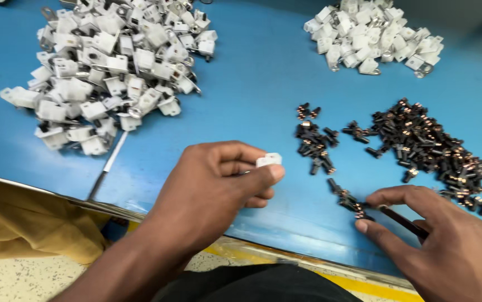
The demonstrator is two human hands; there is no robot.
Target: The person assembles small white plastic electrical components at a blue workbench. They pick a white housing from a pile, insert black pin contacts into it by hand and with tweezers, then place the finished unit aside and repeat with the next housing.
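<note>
My left hand (213,187) holds a small white plastic part (268,160) between thumb and fingers, just above the blue table (252,95). My right hand (442,240) rests on the table at the lower right, gripping a thin dark tool (403,219). Its thumb and forefinger pinch at a small black and copper piece (359,211) at the end of a short row of such pieces. A larger heap of the same black pieces (425,145) lies just beyond that hand.
A big pile of white plastic parts with metal clips (112,67) covers the far left. A smaller white pile (375,36) sits at the far right. A thin metal rod (107,168) lies near the table's front edge. Yellow cloth (23,223) hangs below the edge.
</note>
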